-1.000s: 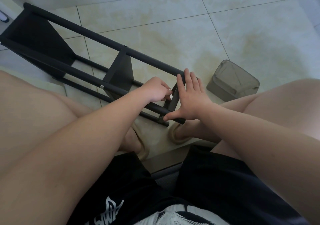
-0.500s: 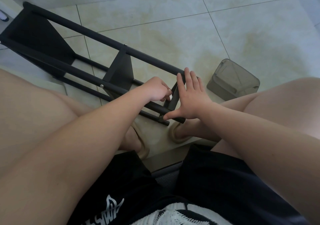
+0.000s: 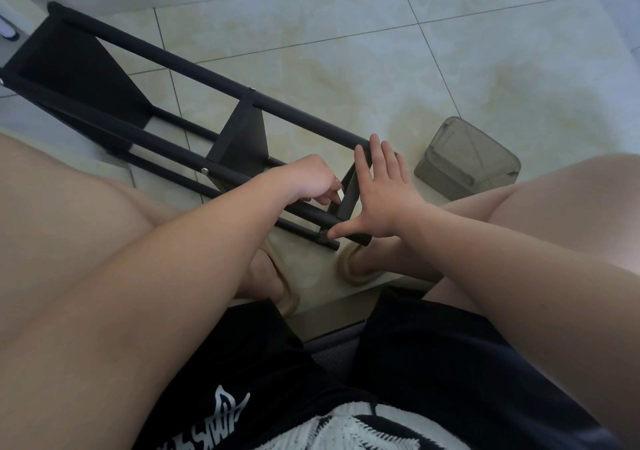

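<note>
One black metal rack [image 3: 207, 72] lies on its side on the tiled floor [image 3: 450, 51]. Counted out, it has four long rods and three flat panels: a far panel [image 3: 69, 68], a middle panel [image 3: 246, 134] and an end panel [image 3: 349, 196], the last one directly under the fingers.

The right hand [image 3: 384, 200] is flat against the outer face of the end panel. Its fingers [image 3: 377, 151] are straight and released, their tips reach the end of the upper rod, and the thumb [image 3: 343, 233] is spread down onto the end of a lower rod. The left hand [image 3: 308, 179] sits on the other side of that panel with its fingers [image 3: 329, 196] curled in at the inner face. They may be pinching something small there, but it is too hidden to tell.

Just beyond the right fingers, apart from the rack, stands one grey translucent container [image 3: 467, 162] on the floor; what it holds cannot be made out through its cloudy wall.

Two beige slippers show nearer than the fingers: one [image 3: 356, 269] just below the right thumb, the other [image 3: 287, 297] below the left wrist.
</note>
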Available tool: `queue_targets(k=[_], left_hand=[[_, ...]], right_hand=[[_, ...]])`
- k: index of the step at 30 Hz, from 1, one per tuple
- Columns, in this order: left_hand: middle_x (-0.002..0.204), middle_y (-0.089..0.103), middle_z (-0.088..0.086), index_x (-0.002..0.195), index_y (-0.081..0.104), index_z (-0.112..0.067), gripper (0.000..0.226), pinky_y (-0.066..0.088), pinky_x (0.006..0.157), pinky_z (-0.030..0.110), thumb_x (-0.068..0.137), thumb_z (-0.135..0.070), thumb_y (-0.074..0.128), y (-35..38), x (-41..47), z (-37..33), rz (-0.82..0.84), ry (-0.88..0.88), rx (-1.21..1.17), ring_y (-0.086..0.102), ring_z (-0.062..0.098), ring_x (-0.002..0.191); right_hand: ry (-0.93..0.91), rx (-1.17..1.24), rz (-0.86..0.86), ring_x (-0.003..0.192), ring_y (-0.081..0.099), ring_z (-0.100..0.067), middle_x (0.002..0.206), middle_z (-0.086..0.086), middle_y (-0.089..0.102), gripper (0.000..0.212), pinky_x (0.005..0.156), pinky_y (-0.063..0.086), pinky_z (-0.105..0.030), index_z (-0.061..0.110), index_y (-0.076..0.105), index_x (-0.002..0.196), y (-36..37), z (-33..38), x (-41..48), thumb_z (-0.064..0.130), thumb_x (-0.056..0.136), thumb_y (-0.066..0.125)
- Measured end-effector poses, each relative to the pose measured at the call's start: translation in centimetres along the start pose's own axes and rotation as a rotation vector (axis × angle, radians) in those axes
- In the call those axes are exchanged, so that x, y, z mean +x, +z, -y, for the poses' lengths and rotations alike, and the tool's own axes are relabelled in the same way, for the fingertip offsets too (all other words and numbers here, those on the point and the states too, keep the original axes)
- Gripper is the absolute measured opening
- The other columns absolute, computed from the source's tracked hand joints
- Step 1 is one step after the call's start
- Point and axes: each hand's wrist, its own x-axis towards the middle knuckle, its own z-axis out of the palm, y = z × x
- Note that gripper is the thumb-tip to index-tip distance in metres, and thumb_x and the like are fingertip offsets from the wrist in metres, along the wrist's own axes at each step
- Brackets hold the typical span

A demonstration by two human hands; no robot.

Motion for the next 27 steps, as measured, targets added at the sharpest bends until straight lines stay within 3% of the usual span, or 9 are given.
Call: queue_targets(k=[9, 13, 16, 18, 21, 24, 27], left_hand=[[0.081, 0.073, -0.012, 0.114, 0.067, -0.009, 0.025, 0.048, 0.101, 0.038, 0.105, -0.018, 0.045, -0.3, -0.4, -0.2, 0.065, -0.027, 0.02, 0.065, 0.008, 0.086], [0.088, 0.074, -0.007, 0.108, 0.067, -0.01, 0.024, 0.046, 0.106, 0.043, 0.105, -0.018, 0.045, -0.4, -0.5, 0.0, 0.076, -0.005, 0.054, 0.066, 0.014, 0.095], [0.097, 0.076, -0.003, 0.092, 0.067, -0.015, 0.027, 0.045, 0.106, 0.045, 0.104, -0.017, 0.043, -0.4, -0.5, 0.1, 0.091, 0.017, 0.104, 0.066, 0.02, 0.106], [0.1, 0.076, -0.001, 0.086, 0.067, -0.017, 0.029, 0.046, 0.104, 0.044, 0.103, -0.016, 0.044, -0.5, -0.3, 0.3, 0.094, 0.031, 0.135, 0.066, 0.023, 0.108], [0.091, 0.076, -0.006, 0.096, 0.069, -0.012, 0.027, 0.048, 0.093, 0.039, 0.102, -0.016, 0.044, -0.5, -0.1, 0.6, 0.09, 0.062, 0.165, 0.067, 0.02, 0.101], [0.077, 0.074, -0.015, 0.087, 0.064, -0.022, 0.026, 0.046, 0.086, 0.035, 0.102, -0.019, 0.044, -0.6, 0.0, 0.9, 0.079, 0.101, 0.184, 0.065, 0.013, 0.092], [0.078, 0.073, -0.015, 0.084, 0.06, -0.027, 0.025, 0.043, 0.079, 0.033, 0.103, -0.021, 0.045, -0.8, 0.1, 1.0, 0.085, 0.132, 0.219, 0.063, 0.009, 0.088]], right_hand=[[0.002, 0.001, -0.005, 0.151, -0.027, -0.035, 0.162, -0.018, -0.032, 0.163, 0.121, -0.015, -0.048, 0.011, -0.022, 0.157, 0.3, 0.1, -0.1, 0.107, 0.037, 0.033], [0.0, 0.011, -0.002, 0.151, -0.028, -0.035, 0.162, -0.018, -0.033, 0.162, 0.12, -0.016, -0.048, 0.012, -0.022, 0.157, 0.2, 0.1, -0.1, 0.106, 0.037, 0.033], [-0.001, 0.009, 0.0, 0.151, -0.028, -0.035, 0.161, -0.018, -0.033, 0.162, 0.12, -0.016, -0.048, 0.012, -0.022, 0.157, 0.2, 0.2, -0.2, 0.106, 0.038, 0.033], [-0.002, 0.009, 0.0, 0.151, -0.027, -0.036, 0.161, -0.018, -0.033, 0.162, 0.121, -0.016, -0.048, 0.012, -0.022, 0.157, 0.1, 0.2, -0.2, 0.106, 0.039, 0.035], [0.002, 0.008, 0.003, 0.151, -0.027, -0.036, 0.161, -0.018, -0.033, 0.162, 0.121, -0.015, -0.048, 0.012, -0.022, 0.157, 0.0, 0.2, -0.2, 0.106, 0.039, 0.035], [0.001, 0.009, 0.008, 0.151, -0.028, -0.035, 0.161, -0.018, -0.033, 0.162, 0.121, -0.015, -0.048, 0.012, -0.022, 0.157, 0.0, 0.2, -0.2, 0.106, 0.04, 0.038], [0.004, 0.005, 0.013, 0.151, -0.028, -0.035, 0.161, -0.018, -0.034, 0.161, 0.121, -0.015, -0.048, 0.012, -0.023, 0.157, -0.1, 0.2, -0.2, 0.105, 0.043, 0.042]])
